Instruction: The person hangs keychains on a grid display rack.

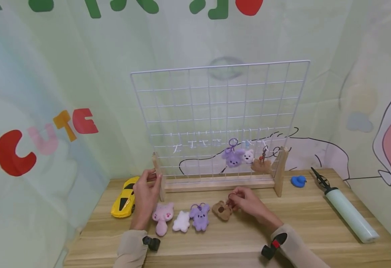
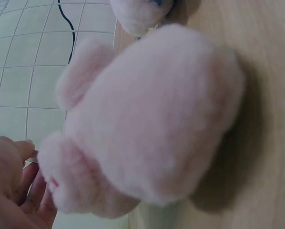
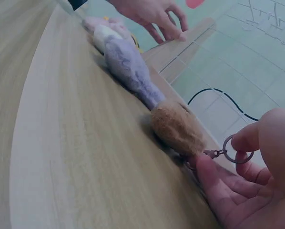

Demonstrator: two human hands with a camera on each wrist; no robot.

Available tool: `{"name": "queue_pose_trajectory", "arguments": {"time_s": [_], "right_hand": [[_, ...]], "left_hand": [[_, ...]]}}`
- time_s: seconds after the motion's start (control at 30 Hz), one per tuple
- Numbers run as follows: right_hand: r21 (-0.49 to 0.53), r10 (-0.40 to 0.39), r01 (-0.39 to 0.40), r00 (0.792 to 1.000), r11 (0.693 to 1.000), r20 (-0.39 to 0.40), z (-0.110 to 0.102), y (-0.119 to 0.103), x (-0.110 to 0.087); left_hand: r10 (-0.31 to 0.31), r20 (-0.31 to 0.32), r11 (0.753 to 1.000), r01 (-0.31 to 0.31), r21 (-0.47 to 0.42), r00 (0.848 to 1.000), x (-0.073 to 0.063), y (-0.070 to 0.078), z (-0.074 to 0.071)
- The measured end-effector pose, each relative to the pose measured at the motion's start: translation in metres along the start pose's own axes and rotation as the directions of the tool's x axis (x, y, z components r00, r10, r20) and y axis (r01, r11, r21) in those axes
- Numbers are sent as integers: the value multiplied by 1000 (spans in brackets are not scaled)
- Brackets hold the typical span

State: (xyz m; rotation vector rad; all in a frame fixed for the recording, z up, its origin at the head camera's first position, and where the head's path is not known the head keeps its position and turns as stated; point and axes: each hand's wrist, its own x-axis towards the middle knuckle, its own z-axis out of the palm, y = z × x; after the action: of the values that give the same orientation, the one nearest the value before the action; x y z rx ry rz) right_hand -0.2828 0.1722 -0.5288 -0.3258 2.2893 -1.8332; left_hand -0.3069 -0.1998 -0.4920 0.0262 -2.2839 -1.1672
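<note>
My right hand (image 1: pixel 247 203) pinches the metal ring (image 3: pixel 238 149) of a brown bear plush keychain (image 1: pixel 222 210), its thumb by the clasp. The bear's head lies low over the tabletop. My left hand (image 1: pixel 147 191) holds the left wooden upright (image 1: pixel 160 180) of a white wire grid rack (image 1: pixel 227 100) between thumb and fingers. Between the hands lie a pink plush (image 1: pixel 163 216), a white plush (image 1: pixel 181 222) and a purple plush (image 1: pixel 200 217) in a row. The pink one fills much of the left wrist view and partly hides what the left hand touches.
Small white hooks line the grid. A purple plush (image 1: pixel 234 158), a white bear (image 1: pixel 248 156) and a brown plush (image 1: pixel 261 166) hang at its right. A yellow toy car (image 1: pixel 123 201) stands left; a blue duck (image 1: pixel 298 181) and a pale green pump (image 1: pixel 351 215) lie right.
</note>
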Motion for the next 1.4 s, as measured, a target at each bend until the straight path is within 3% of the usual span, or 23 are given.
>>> {"name": "queue_pose_trajectory", "arguments": {"time_s": [0.3, 0.6, 0.93, 1.07, 1.27, 1.4], "right_hand": [[172, 55, -68, 995, 983, 78, -7, 0, 2], [150, 68, -82, 993, 985, 98, -16, -4, 0], [128, -32, 22, 997, 991, 75, -15, -30, -3], [75, -78, 73, 995, 995, 64, -14, -46, -6], [-39, -138, 137, 990, 990, -28, -13, -67, -9], [-40, -206, 203, 976, 978, -74, -12, -80, -10]], "left_hand": [[-2, 0, 1000, 2, -5, 1000, 0, 1, 0], [5, 4, 1000, -5, -12, 1000, 1, 0, -1], [12, 6, 1000, -12, -17, 1000, 1, 2, -2], [14, 7, 1000, -14, -19, 1000, 2, 3, -2], [6, 6, 1000, -6, -16, 1000, 2, 2, -1], [-4, 6, 1000, 4, -13, 1000, 1, 1, 0]]}}
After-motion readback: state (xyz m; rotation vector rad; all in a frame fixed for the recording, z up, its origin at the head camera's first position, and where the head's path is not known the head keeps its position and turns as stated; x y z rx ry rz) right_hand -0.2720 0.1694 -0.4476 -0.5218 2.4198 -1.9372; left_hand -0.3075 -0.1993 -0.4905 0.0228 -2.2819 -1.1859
